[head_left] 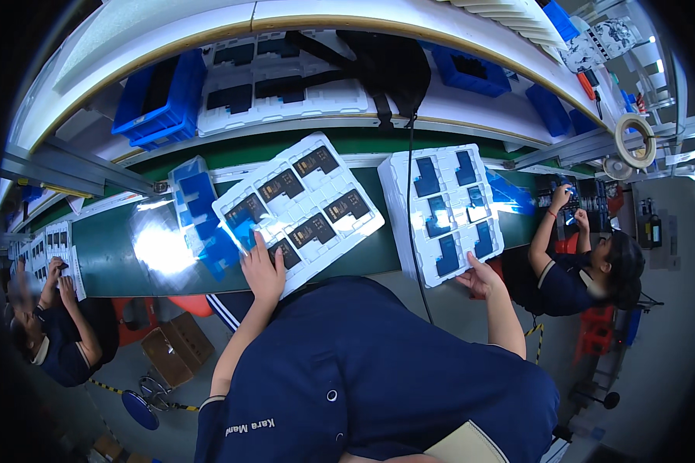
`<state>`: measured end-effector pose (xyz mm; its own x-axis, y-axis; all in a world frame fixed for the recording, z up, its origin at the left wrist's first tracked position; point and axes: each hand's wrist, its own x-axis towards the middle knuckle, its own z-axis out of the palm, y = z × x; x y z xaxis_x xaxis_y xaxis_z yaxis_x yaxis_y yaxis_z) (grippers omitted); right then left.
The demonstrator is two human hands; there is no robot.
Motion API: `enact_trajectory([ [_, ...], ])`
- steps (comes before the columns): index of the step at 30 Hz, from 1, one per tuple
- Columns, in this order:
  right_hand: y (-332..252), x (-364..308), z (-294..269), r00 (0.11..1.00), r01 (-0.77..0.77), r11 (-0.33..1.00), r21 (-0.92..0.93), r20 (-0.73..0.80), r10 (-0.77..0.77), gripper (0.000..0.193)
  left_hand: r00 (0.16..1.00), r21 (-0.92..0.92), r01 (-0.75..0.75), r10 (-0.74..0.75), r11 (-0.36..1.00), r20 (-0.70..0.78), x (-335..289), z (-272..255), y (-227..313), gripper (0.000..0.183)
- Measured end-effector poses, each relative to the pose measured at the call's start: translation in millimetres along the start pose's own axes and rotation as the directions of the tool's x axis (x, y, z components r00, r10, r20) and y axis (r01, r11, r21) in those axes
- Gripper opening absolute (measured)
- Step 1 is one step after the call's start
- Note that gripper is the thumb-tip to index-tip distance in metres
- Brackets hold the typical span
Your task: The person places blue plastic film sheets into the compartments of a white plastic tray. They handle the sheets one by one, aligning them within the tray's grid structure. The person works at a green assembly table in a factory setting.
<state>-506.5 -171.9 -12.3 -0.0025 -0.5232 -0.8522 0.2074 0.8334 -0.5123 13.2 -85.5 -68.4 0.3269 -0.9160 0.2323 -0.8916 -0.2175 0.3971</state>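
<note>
A white molded tray (316,202) lies tilted on the bench in front of me, its pockets holding several black, L-shaped flat battery-like parts (281,186). My left hand (263,272) rests at its near left edge, fingers stretched apart, the fingertips by a blue film piece (243,233). Whether they touch the film I cannot tell. To the right stands a stack of similar white trays (400,220); the top one carries several dark, blue-tinted flat parts (427,177). My right hand (480,276) grips the stack's near right corner, thumb on top and fingers below.
Blue film sheets (198,197) lie left of the tray on the green bench (104,258). A shelf above holds a blue bin (161,100), another filled tray (324,96) and a black bag (390,65). A dark cable (410,166) hangs before the stack. Co-workers sit on both sides.
</note>
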Motion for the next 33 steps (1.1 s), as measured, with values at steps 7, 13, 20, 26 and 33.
enact_trajectory([
  [7,14.0,7.0,10.7,0.992,0.038,0.998,0.056,-0.126,-0.031,0.04,0.999,0.031,-0.028,0.03,0.999,-0.045,0.1,3.4,-1.7,0.063],
  [13,3.9,9.1,11.1,0.99,-0.009,0.999,0.031,-0.137,0.013,0.041,0.999,-0.003,-0.014,0.014,1.0,-0.03,-0.6,3.0,-1.8,0.064],
  [20,-2.4,8.5,15.0,0.984,-0.04,0.995,0.097,-0.169,0.056,0.051,1.0,-0.031,0.014,-0.014,0.999,-0.006,-2.0,1.9,1.0,0.063],
  [26,-43.7,-3.1,90.7,0.172,0.27,0.166,-0.948,-0.122,-0.977,0.079,0.991,-0.122,0.129,-0.133,0.984,-0.031,-3.8,-16.3,6.5,0.047],
  [33,-6.0,-0.9,333.9,0.373,0.918,0.244,-0.312,0.888,-0.27,0.068,0.969,-0.767,0.19,-0.242,0.613,0.046,0.1,-84.7,31.9,0.017],
])
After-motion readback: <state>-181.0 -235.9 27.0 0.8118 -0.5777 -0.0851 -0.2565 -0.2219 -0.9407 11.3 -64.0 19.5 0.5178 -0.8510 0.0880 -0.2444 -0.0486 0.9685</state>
